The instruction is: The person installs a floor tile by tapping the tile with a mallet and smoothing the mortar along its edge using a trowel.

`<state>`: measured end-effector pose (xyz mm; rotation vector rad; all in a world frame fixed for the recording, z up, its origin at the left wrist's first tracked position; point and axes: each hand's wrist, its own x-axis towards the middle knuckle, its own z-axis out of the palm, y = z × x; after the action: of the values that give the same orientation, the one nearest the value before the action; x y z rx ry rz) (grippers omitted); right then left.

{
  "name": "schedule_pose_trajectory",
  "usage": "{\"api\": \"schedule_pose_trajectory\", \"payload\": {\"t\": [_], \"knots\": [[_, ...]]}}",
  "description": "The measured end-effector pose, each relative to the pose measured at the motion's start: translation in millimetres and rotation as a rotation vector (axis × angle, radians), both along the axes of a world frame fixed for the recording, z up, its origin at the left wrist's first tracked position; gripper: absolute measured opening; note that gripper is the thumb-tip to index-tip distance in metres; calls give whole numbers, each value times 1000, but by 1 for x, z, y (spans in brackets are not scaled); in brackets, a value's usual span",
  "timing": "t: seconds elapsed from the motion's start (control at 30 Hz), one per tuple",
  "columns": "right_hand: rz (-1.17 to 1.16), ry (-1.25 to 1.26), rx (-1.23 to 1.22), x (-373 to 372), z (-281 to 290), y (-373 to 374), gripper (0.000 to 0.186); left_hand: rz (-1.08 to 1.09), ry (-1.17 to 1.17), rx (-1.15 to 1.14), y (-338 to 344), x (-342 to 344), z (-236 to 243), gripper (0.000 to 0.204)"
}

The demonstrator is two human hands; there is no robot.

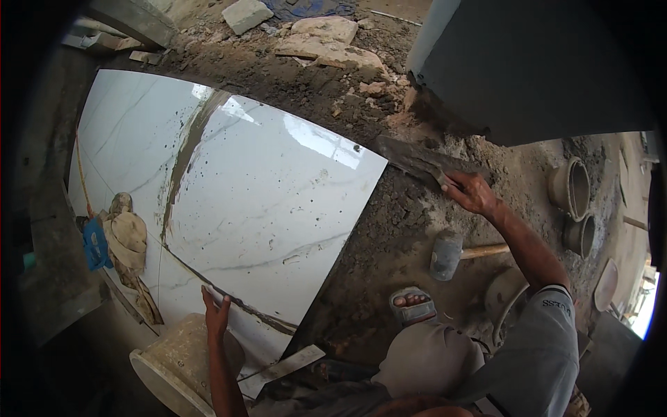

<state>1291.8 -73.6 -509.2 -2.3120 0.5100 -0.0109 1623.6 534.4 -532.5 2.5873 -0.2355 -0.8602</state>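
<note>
My left hand (217,309) rests at the near edge of a white marble-patterned tile (267,187), thumb and finger apart beside a mortar-smeared joint. At the right, my right hand (474,192) is closed on a long, flat, mortar-caked board (417,158). The board's far end lies close to the tile's right corner, over rough grey mortar (396,215); whether they touch I cannot tell. Specks and a wide mortar smear (186,153) mark the glossy tile surfaces. A mallet (446,256) with a thick grey head and wooden handle lies below my right forearm.
A large bucket (170,361) stands beside my left forearm. Tan cloth (127,240) and a blue item (96,244) lie on the left tile. More buckets (570,187) stand at the right. Broken slabs (326,42) lie beyond, near a grey pillar (528,69). My sandalled foot (413,304) is beside the mallet.
</note>
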Motion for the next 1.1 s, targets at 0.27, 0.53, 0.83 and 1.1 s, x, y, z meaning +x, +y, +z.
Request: {"api": "schedule_pose_trajectory", "payload": {"t": [0.27, 0.53, 0.83, 1.1], "knots": [[6, -47, -41, 83, -13, 12, 22, 160, 60, -107, -15, -1, 1, 96], [12, 23, -102, 76, -10, 13, 22, 15, 63, -57, -29, -3, 7, 99], [-229, 0, -84, 55, 6, -1, 28, 20, 61, -47, -18, -3, 3, 100], [-242, 161, 97, -30, -3, 12, 36, 0, 71, -12, -19, -2, 6, 100]]}}
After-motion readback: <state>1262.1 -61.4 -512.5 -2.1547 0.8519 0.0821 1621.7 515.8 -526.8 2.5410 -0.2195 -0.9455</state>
